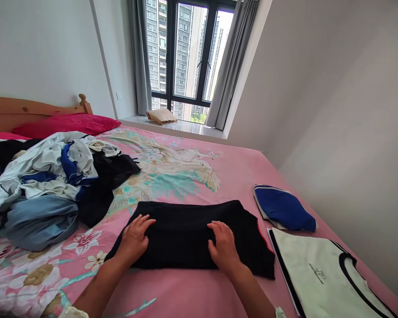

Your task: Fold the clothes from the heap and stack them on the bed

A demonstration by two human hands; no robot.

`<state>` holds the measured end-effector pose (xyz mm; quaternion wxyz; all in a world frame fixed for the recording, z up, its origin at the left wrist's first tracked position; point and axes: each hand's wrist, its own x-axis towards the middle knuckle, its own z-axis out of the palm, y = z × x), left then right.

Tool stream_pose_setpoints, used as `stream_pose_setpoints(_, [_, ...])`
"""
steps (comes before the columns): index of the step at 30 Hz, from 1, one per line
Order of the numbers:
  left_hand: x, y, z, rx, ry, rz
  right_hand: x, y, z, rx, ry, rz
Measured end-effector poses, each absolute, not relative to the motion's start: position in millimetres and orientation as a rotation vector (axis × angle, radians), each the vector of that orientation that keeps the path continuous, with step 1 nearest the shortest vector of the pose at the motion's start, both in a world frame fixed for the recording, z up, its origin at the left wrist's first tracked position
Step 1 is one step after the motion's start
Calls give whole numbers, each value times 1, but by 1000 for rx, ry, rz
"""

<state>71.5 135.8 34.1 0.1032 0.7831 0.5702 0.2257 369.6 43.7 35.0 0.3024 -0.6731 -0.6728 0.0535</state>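
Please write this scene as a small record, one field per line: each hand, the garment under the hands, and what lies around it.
Left hand: on the left part of the black garment, grasping nothing visible
Right hand: on its right part, fingers slightly curved
Garment: laid flat, red trim at right edge
Surface: pink patterned bedspread
Left: heap of clothes, red pillow behind
Right: folded blue cloth, white shirt with black neckline

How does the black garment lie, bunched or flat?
Flat: the black garment spreads smoothly beneath the left hand and right hand, without bunching.
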Motion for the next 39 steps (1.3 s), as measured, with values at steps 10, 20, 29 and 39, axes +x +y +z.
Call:
stream_pose_setpoints(10, [80, 167, 18, 2536, 1768, 362, 371, 80, 28, -1934, -1881, 56])
stream_pose_setpoints(20, [153, 132, 26, 2842, 1122, 489, 481, 134, 52, -2265, -1479, 100])
stream_pose_setpoints(29, [272, 142, 18, 2635, 1008, 414, 533, 175, 39, -2415, -1698, 125])
stream_pose_setpoints(39, [259, 146, 9, 2656, 889, 321, 533, 154, 19, -2349, -1711, 107])
